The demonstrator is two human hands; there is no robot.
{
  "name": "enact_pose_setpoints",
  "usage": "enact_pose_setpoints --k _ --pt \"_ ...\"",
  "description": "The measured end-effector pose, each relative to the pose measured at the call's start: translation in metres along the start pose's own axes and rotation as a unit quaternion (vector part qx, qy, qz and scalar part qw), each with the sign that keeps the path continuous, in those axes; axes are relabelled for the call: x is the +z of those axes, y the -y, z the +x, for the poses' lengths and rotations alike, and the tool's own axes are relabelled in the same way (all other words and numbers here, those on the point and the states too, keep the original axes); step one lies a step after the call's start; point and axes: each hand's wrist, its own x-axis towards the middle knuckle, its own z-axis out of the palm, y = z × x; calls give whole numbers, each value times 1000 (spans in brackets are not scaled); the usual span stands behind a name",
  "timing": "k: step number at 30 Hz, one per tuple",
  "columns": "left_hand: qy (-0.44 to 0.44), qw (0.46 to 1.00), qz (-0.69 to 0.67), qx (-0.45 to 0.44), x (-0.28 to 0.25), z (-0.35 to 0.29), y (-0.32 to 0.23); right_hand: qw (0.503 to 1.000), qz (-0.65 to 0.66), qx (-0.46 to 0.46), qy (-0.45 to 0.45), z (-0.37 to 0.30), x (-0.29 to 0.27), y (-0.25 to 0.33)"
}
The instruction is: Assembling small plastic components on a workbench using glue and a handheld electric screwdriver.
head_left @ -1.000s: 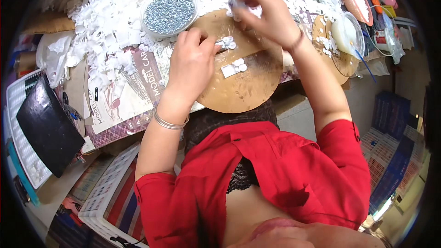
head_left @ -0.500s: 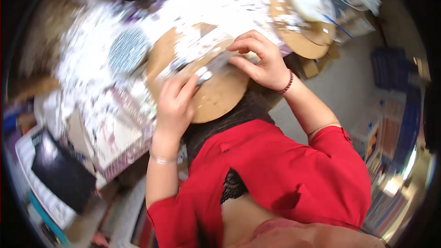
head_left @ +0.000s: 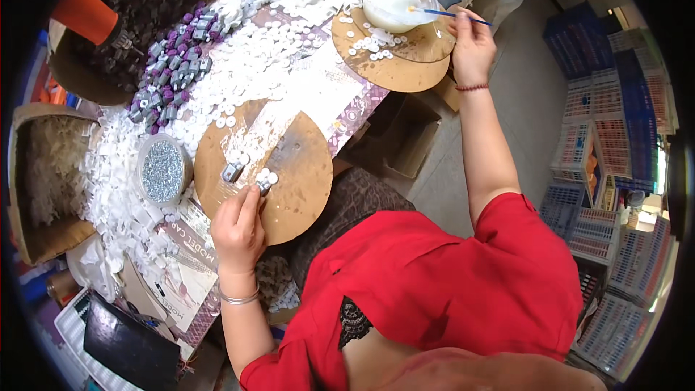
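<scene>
My right hand (head_left: pixel 474 49) is closed around the handle of a thin blue paintbrush (head_left: pixel 452 14). Its yellowish tip reaches over a clear bowl (head_left: pixel 369 1) of milky white liquid. Fingers of my left hand (head_left: pixel 239 228) are pinched at a small grey part (head_left: pixel 263 188) by a cluster of white round discs (head_left: pixel 268 176); the grip is partly hidden. Both rest over a round brown board (head_left: pixel 304 206) nearest me. Another small grey block (head_left: pixel 232 172) lies there beside a few white discs. The bowl stands on a second brown board (head_left: pixel 413 76), among scattered white discs.
A tub of silvery glitter-like bits (head_left: pixel 163 170) stands left of the near board. Behind lie heaps of white pieces (head_left: pixel 268 51) and grey-purple parts (head_left: pixel 174 72). An orange-handled tool (head_left: pixel 87 13) hangs over a box of dark bits. Stacked crates (head_left: pixel 601 130) line the right.
My right hand has moved from above the near board to the bowl at the far right and taken hold of the paintbrush. My left hand stays at the near board. The view has shifted.
</scene>
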Motion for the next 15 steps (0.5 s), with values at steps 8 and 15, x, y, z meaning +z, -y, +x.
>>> enact_pose_setpoints --k 8,15 --pt "-5 999 -30 -44 -17 24 -3 995 85 -10 -54 -24 -22 23" --pt "-49 984 -48 -162 -6 22 14 996 81 -9 -47 -26 -18 6"
